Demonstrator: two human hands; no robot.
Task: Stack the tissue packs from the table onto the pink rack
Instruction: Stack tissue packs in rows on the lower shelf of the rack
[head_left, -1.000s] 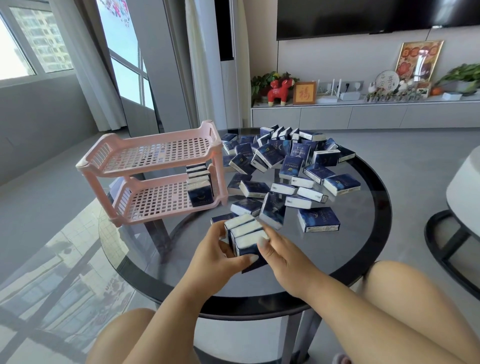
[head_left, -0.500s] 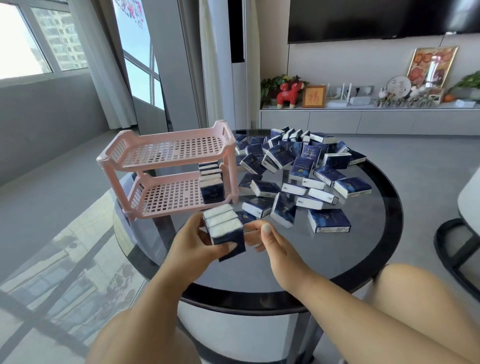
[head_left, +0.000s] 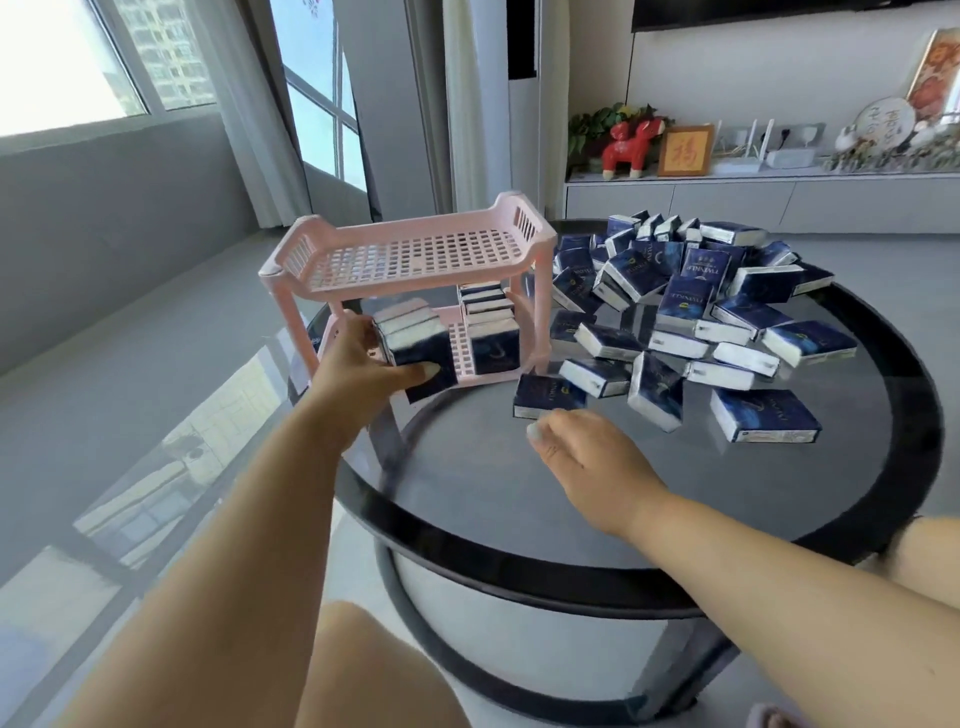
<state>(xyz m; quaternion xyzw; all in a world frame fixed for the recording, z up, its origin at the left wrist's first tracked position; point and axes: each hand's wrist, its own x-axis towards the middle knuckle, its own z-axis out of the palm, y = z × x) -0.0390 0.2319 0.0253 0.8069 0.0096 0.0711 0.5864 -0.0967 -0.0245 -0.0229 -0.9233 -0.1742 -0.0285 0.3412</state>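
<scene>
Now the left hand (head_left: 358, 364) has its grip curled round a bundle of three tissue packs (head_left: 415, 340) at the pink rack (head_left: 415, 254)'s lower shelf, left of a standing row; the right hand (head_left: 587, 457) hovers empty, fingers loose, over the desk (head_left: 675, 509).

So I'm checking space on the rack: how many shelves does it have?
2 on the pink rack: the top shelf, bare, and the bottom shelf, holding a row of tissue packs at its right end.

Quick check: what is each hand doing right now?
Left hand: grips a bundle of tissue packs at the pink rack's lower shelf.
Right hand: loosely curled, holding nothing.
</scene>
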